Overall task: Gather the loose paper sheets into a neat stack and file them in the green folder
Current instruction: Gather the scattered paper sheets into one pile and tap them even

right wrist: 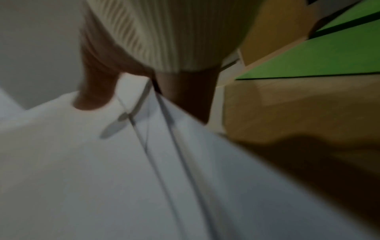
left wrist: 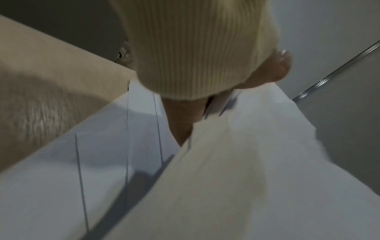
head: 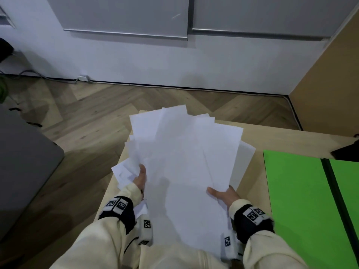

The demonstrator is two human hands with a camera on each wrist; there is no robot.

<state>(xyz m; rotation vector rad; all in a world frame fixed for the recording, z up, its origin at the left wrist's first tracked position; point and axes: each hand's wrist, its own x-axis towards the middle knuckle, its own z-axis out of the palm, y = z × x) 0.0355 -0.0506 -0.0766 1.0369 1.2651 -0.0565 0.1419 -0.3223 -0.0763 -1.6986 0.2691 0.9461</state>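
A loose, fanned bundle of white paper sheets (head: 184, 156) is held over the light wooden table (head: 272, 136). My left hand (head: 140, 176) grips its left edge, thumb on top and fingers hidden underneath. My right hand (head: 223, 195) grips the lower right edge the same way. In the left wrist view the sheets (left wrist: 226, 162) run under my left hand (left wrist: 273, 71); in the right wrist view my right hand (right wrist: 98, 95) pinches the sheets (right wrist: 102, 162). The green folder (head: 303, 200) lies open on the table to the right, also seen as the folder (right wrist: 308, 56).
A grey sofa or cushion (head: 23, 167) stands at the left on the herringbone wood floor (head: 87, 117). A dark object (head: 347, 150) overlaps the folder's far corner. A white wall with grey cabinet doors (head: 126, 14) is behind, and a tan panel (head: 330, 65) at right.
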